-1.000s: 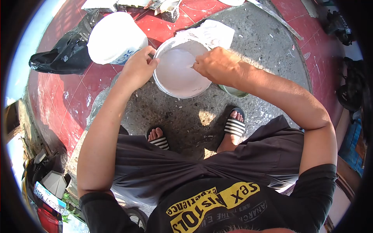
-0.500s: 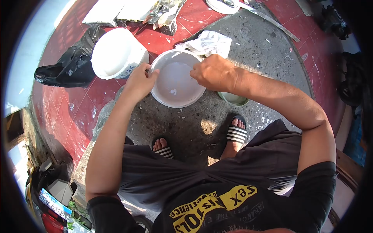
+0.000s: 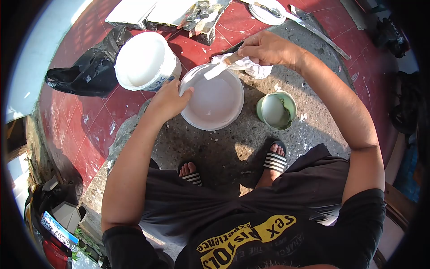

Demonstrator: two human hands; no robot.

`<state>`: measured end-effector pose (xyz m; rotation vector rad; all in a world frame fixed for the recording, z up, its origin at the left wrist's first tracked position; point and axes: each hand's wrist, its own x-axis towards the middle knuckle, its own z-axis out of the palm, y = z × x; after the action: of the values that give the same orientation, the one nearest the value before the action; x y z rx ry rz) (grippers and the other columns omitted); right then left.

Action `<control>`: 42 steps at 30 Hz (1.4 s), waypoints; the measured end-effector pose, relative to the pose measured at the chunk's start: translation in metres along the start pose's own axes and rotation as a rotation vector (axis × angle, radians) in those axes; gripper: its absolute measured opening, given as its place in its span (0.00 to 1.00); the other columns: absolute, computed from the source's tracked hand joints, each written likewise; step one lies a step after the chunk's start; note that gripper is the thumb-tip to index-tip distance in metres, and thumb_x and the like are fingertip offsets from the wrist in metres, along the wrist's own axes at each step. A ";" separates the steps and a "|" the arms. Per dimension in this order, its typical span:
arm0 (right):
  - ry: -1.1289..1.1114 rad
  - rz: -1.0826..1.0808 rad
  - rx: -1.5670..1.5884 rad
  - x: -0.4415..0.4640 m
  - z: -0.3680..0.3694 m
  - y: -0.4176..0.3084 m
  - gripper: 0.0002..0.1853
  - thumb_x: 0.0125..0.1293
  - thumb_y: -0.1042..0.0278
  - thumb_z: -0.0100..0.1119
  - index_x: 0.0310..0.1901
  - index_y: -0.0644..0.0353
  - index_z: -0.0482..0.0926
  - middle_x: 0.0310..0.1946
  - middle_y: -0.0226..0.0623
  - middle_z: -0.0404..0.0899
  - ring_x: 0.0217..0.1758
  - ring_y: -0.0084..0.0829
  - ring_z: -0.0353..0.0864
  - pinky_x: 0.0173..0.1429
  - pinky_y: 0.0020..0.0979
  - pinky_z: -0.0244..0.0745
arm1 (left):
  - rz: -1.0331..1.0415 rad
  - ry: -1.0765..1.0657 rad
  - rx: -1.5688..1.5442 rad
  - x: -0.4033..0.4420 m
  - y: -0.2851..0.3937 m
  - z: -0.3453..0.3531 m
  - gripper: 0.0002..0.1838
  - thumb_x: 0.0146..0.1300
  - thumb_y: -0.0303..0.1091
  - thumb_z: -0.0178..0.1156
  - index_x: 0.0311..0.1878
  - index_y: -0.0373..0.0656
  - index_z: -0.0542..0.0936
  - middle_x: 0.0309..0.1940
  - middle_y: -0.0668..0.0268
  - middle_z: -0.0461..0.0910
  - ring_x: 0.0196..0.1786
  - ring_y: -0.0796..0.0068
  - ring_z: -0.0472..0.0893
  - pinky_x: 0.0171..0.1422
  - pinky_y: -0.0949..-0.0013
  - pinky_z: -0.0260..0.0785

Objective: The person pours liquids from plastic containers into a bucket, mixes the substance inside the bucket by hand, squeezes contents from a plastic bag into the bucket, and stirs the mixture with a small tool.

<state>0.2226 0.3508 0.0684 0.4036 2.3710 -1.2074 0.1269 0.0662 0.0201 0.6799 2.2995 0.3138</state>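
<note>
My left hand (image 3: 169,101) is closed on the left rim of a round white bucket (image 3: 211,126) with a pale, whitish liquid in it. Above the bucket's far rim, my right hand (image 3: 268,48) pinches the brown end of a flat stick-like tool (image 3: 218,70). Its white-coated end points down and left over the bucket; whether it is a brush or a plain stick I cannot tell. Behind the bucket, partly under the tool, lies a crumpled white cloth (image 3: 255,71). To the right stands a small light-green bucket (image 3: 293,110), with whitish contents and smears on its wall.
A larger white bucket (image 3: 145,60) stands left of my left hand, beside a black plastic bag (image 3: 85,74). Paint-spotted white boards (image 3: 130,13) holding tools lie at the back. A white lid (image 3: 267,15) and a long flat strip (image 3: 320,36) lie at the back right.
My right hand has moved up and away from inside the bucket, bringing the white-coated tool into view over the rim. The green bucket is now uncovered. My left hand stays on the rim.
</note>
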 end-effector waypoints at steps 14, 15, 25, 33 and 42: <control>0.465 0.270 0.809 0.130 0.011 0.034 0.11 0.69 0.67 0.55 0.40 0.65 0.83 0.30 0.34 0.85 0.20 0.18 0.73 0.20 0.24 0.61 | 0.068 0.068 0.155 -0.015 0.006 -0.006 0.30 0.69 0.56 0.54 0.54 0.34 0.76 0.55 0.49 0.76 0.59 0.49 0.77 0.64 0.53 0.68; 0.473 0.269 0.805 0.141 0.014 0.035 0.11 0.69 0.67 0.55 0.40 0.65 0.83 0.30 0.34 0.85 0.20 0.18 0.73 0.20 0.24 0.61 | 0.085 0.076 0.150 -0.015 0.005 -0.006 0.30 0.69 0.56 0.53 0.55 0.34 0.76 0.55 0.49 0.76 0.59 0.50 0.77 0.64 0.53 0.68; 0.211 0.286 0.433 0.167 0.046 0.039 0.24 0.74 0.53 0.49 0.41 0.69 0.84 0.27 0.46 0.86 0.26 0.30 0.85 0.26 0.27 0.74 | 0.095 0.018 0.137 -0.010 0.001 -0.013 0.28 0.69 0.55 0.54 0.54 0.35 0.76 0.52 0.51 0.77 0.57 0.51 0.78 0.63 0.53 0.68; 0.237 -0.168 -0.665 0.116 0.033 0.137 0.35 0.58 0.43 0.65 0.62 0.58 0.75 0.60 0.48 0.75 0.62 0.44 0.76 0.59 0.42 0.74 | 0.112 0.016 0.129 -0.010 0.007 -0.019 0.29 0.69 0.55 0.53 0.54 0.35 0.76 0.51 0.51 0.77 0.57 0.51 0.78 0.63 0.53 0.68; 0.318 -0.136 -0.663 0.121 0.062 0.150 0.31 0.61 0.42 0.63 0.63 0.50 0.76 0.59 0.39 0.74 0.69 0.38 0.67 0.69 0.45 0.59 | 0.064 -0.001 0.202 -0.006 0.024 -0.020 0.30 0.70 0.57 0.52 0.54 0.35 0.75 0.54 0.49 0.76 0.59 0.49 0.77 0.62 0.51 0.68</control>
<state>0.2018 0.3930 -0.1284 0.2212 2.9254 -0.3603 0.1257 0.0824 0.0469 0.8547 2.3320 0.1102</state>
